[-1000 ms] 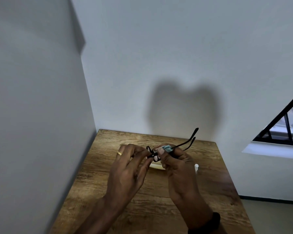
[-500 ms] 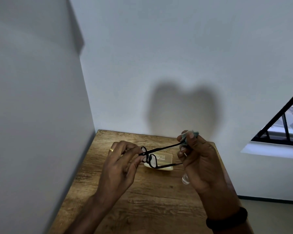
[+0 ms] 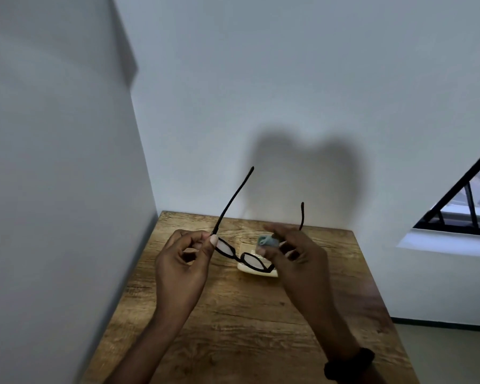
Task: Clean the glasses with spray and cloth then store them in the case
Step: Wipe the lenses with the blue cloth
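glasses (image 3: 240,254) now unfolded, temples up | left hand (image 3: 182,268) grip pinches hinge | right hand (image 3: 297,261) grip pinches cloth (image 3: 268,241) | mid-table (image 3: 233,328)

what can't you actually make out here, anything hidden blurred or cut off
- Cream case, head view: mostly hidden behind the glasses and right hand; open or closed is unclear.
- Spray bottle: not visible now.
- Blue-grey cloth: bunched in blurred right-hand fingers; size and lens contact unclear.
- Left hand: pinches the frame's corner, hiding the hinge.
- Window: cut off by the right edge.
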The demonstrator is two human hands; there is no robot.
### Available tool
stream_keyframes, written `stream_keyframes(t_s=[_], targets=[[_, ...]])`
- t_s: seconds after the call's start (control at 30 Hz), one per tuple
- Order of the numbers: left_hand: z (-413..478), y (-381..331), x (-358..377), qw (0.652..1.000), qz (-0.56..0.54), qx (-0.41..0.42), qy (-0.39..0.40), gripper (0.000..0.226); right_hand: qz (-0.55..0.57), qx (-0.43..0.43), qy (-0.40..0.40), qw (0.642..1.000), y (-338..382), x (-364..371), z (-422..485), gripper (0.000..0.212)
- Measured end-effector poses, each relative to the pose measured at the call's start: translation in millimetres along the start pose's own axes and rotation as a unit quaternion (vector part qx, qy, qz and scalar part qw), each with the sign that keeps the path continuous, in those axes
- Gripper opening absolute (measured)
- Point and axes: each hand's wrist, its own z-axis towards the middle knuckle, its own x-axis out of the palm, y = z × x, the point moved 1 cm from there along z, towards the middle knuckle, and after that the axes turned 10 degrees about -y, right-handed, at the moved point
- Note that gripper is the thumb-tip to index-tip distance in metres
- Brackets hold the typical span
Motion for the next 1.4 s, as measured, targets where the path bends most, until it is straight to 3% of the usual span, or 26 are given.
stream_keyframes(t_s=[0.17, 0.3, 0.5, 0.7, 0.8, 0.87, 0.97, 1.03, 1.2, 1.4], targets=[[1, -2, 3, 0.999, 0.025, -0.010, -0.020, 0.007, -0.238, -0.220, 0.006, 0.946, -8, 24, -17, 0.033], [2, -7, 3, 0.999, 0.033, -0.015, -0.031, 0.010, -0.310, -0.251, 0.007, 0.917, -19, 36, -27, 0.034], [4, 0, 3, 0.998, 0.019, -0.055, -0.023, 0.014, -0.316, -0.287, 0.017, 0.904, -28, 42, -25, 0.029], [4, 11, 0, 0.992, 0.046, -0.109, 0.036, 0.021, -0.327, -0.301, 0.046, 0.895, -27, 33, -12, 0.025], [4, 8, -5, 0.993, 0.073, -0.051, 0.076, 0.024, -0.361, -0.291, 0.079, 0.882, -25, 25, -4, 0.025], [5, 8, -8, 0.987, 0.107, 0.045, 0.115, 0.026, -0.384, -0.280, 0.109, 0.873, -25, 21, 1, 0.023], [14, 16, -12, 0.935, 0.187, 0.254, 0.164, 0.033, -0.399, -0.269, 0.151, 0.864, -25, 17, 6, 0.019], [19, 21, -12, 0.897, 0.212, 0.337, 0.190, 0.044, -0.385, -0.251, 0.170, 0.872, -24, 15, 8, 0.015], [17, 19, -12, 0.876, 0.208, 0.385, 0.205, 0.027, -0.319, -0.213, 0.173, 0.907, -22, 7, 12, 0.017], [10, 16, -13, 0.886, 0.207, 0.381, 0.165, 0.021, -0.223, -0.171, 0.150, 0.948, -23, 2, 11, 0.015]])
